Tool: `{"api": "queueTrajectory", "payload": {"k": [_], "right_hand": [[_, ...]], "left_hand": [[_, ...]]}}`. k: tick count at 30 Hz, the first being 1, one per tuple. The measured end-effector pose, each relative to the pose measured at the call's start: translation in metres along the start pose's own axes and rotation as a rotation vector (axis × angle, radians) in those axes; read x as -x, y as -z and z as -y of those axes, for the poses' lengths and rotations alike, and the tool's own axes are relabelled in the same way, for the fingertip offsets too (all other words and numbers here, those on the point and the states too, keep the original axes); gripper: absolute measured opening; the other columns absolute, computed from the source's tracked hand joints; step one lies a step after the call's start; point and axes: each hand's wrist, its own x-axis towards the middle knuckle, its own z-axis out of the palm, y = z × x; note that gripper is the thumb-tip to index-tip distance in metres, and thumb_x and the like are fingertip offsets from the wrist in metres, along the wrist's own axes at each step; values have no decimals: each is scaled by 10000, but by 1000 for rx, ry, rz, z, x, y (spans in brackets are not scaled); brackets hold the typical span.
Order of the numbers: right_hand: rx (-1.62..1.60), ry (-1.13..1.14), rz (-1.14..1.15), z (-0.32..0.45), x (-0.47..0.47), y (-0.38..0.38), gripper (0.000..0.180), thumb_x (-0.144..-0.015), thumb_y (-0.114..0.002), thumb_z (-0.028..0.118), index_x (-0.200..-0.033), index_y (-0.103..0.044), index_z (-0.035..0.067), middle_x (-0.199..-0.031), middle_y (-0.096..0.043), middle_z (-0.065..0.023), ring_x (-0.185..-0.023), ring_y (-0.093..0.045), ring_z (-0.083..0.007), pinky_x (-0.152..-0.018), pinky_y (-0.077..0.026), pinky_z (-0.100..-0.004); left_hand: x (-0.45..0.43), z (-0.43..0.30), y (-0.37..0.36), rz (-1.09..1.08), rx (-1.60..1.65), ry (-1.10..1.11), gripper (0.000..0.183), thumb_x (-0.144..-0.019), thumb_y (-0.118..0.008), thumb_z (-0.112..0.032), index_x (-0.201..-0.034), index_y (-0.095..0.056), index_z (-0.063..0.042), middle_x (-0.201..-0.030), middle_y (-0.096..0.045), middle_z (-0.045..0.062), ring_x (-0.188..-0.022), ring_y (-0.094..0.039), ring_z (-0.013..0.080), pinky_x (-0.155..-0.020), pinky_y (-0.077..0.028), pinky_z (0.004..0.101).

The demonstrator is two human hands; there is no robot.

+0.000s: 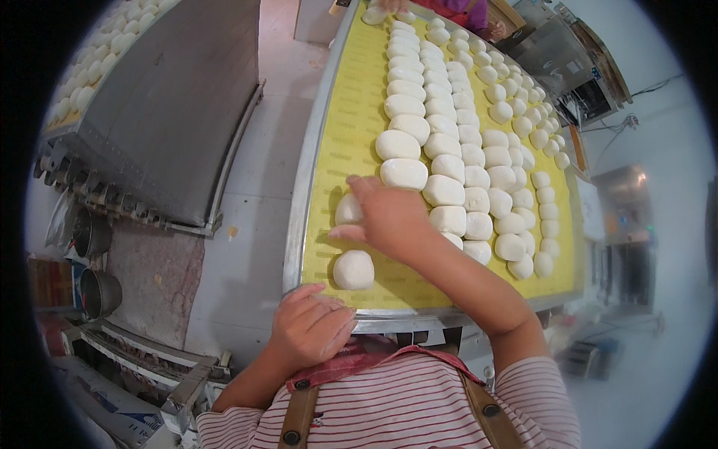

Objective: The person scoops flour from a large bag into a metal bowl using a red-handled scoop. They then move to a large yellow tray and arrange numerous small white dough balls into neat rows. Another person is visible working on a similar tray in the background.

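Observation:
My right hand (387, 216) reaches over a yellow mesh-covered tray (342, 134), its fingers and thumb around a white dough piece (349, 210) near the left edge. Whether it grips the piece firmly cannot be told. Just below lies another rounded dough piece (354, 270), untouched. My left hand (314, 325) rests at the tray's near left corner with fingers loosely spread and no dough visible in it; its palm is hidden. To the right of the reaching hand, dough pieces (403, 174) stand in long, closely packed rows, while rounder balls (500, 112) are scattered toward the far right.
A metal rim (314, 140) borders the tray. Another person's hand (391, 5) touches dough at the far end. At left stands a metal-sided table (168, 106) bearing more dough. Metal pots (101, 293) are at lower left; metal equipment (555, 56) stands at upper right.

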Motion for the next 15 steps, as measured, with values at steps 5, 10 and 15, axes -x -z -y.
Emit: {"api": "queueTrajectory", "payload": {"k": [5, 10, 15], "right_hand": [[128, -55, -335, -62, 11, -10, 672, -817, -778, 301, -1369, -500, 38, -1320, -562, -187, -1229, -547, -371, -989, -474, -458], [162, -69, -250, -47, 32, 4, 641, -788, -784, 209, -1349, -514, 53, -1240, -594, -169, -1150, -568, -380, -955, -471, -482], [120, -71, 104, -65, 16, 1, 564, -773, -778, 193, -1279, -564, 63, -1120, -645, -158, -1004, -629, -355, -865, -500, -475]], "left_hand": [[-1, -1, -1, -3, 14, -13, 134, -729, -788, -105, -836, -708, -92, -785, -700, 31, -761, -692, 183, -881, -553, 404], [1, 0, 1, 12, 10, 2, 136, -728, -790, -106, -837, -710, -91, -786, -701, 31, -756, -691, 177, -875, -554, 397], [-2, 0, 2, 17, 18, -16, 135, -729, -790, -104, -836, -710, -89, -788, -700, 32, -749, -688, 178, -867, -556, 393]]}}
